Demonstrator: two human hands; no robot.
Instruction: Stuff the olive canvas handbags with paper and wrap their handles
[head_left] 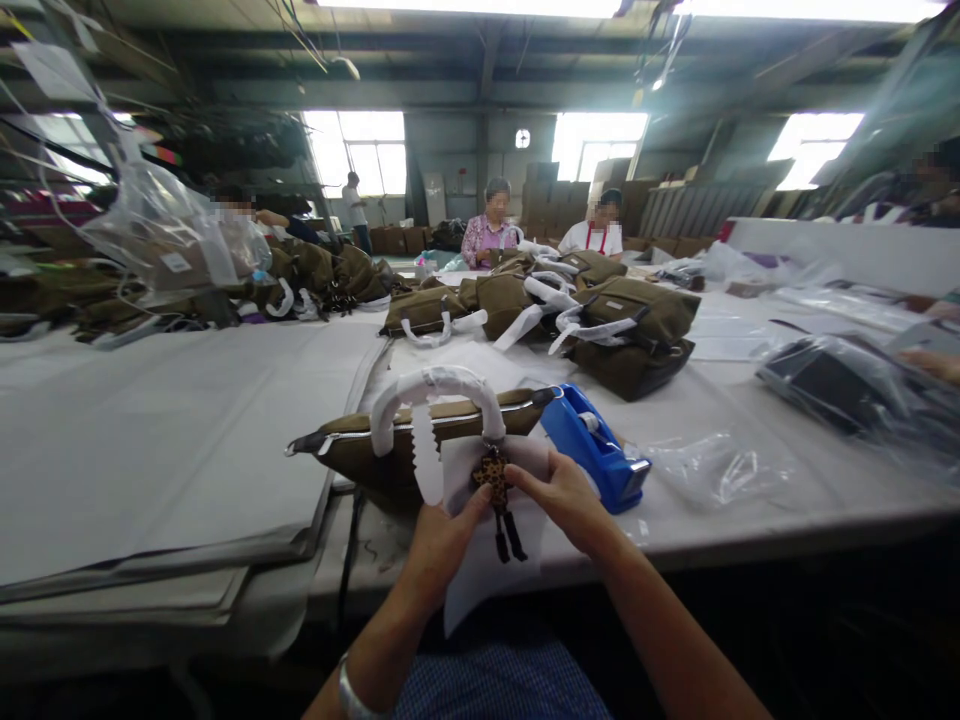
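An olive-brown handbag (pixel 360 470) stands at the table's front edge, its zip along the top and its handle (pixel 431 380) wrapped in white. From the handle hangs a leopard-print charm (pixel 491 478) with dark tassels (pixel 508 538). Behind the charm lies a sheet of white tissue paper (pixel 469 590). My left hand (pixel 442 545) pinches the charm and paper from the left, thumb on the charm. On the other side my right hand (pixel 566 498) grips them too, its thumb at the charm's right edge. The fingers behind the paper are hidden.
A blue tape dispenser (pixel 600 450) stands right of the bag. Large white sheets (pixel 172 440) are stacked at left. Several similar bags (pixel 630 320) are heaped ahead. Clear plastic (pixel 720 470) and a plastic-wrapped dark item (pixel 832 385) lie right. People (pixel 495 225) are across the table.
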